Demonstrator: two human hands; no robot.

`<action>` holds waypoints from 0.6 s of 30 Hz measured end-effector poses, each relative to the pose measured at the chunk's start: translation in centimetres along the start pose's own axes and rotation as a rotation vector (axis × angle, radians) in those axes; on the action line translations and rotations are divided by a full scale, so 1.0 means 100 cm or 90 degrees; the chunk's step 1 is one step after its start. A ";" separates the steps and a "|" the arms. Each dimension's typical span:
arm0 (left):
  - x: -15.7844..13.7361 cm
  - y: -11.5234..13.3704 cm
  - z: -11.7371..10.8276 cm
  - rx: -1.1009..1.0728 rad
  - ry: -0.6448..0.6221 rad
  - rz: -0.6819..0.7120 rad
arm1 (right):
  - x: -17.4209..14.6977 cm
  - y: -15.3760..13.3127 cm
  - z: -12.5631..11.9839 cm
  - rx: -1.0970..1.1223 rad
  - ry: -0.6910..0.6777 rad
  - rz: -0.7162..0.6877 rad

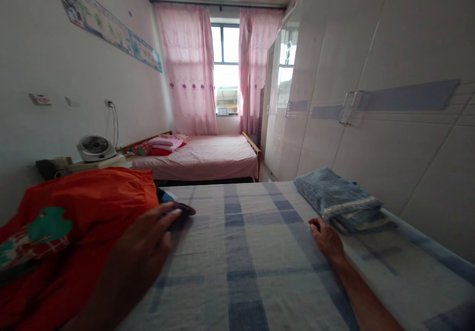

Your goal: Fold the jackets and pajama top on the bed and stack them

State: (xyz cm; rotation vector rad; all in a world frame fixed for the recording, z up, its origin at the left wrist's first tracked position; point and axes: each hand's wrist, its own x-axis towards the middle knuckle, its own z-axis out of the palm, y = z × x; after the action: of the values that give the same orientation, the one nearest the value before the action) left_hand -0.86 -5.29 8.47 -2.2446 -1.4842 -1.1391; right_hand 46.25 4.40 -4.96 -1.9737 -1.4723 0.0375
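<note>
My left hand (143,244) is over the left part of the bed, slightly blurred, with its fingers stretched out and holding nothing I can see. Beside it lies a heap of orange-red clothing (107,192) with a green and white print. A dark piece of cloth (183,210) pokes out from the heap by my fingertips. On the right, my right hand (328,242) hovers low at the near left edge of a folded grey-blue checked cloth (334,195). Its fingers are curled in, and nothing shows in them. Under both hands spreads a white and blue checked bedsheet (208,266).
Beyond stands a second bed with a pink sheet (211,155) and folded pink bedding (165,144). A small fan (96,148) sits on a stand at the left wall. White wardrobe doors (334,73) line the right side. Pink curtains (187,69) flank the window.
</note>
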 end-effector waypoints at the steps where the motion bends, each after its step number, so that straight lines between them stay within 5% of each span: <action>1: 0.004 0.011 0.025 0.010 -0.052 0.040 | -0.001 0.000 0.000 0.004 0.001 -0.001; 4: 0.007 0.038 0.089 0.008 -0.213 0.070 | -0.002 -0.001 -0.001 0.015 0.006 -0.002; 8: -0.003 0.052 0.141 0.007 -0.274 0.043 | -0.001 -0.001 -0.002 0.029 0.007 -0.001; 18: -0.022 0.042 0.171 -0.007 -0.304 0.014 | 0.018 -0.007 -0.009 0.072 0.003 0.032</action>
State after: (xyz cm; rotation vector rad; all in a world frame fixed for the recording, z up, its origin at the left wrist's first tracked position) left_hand 10.55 0.81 -3.66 -2.6588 -1.6018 -0.6251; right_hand 46.65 5.58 -3.27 -1.9175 -1.3868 0.1360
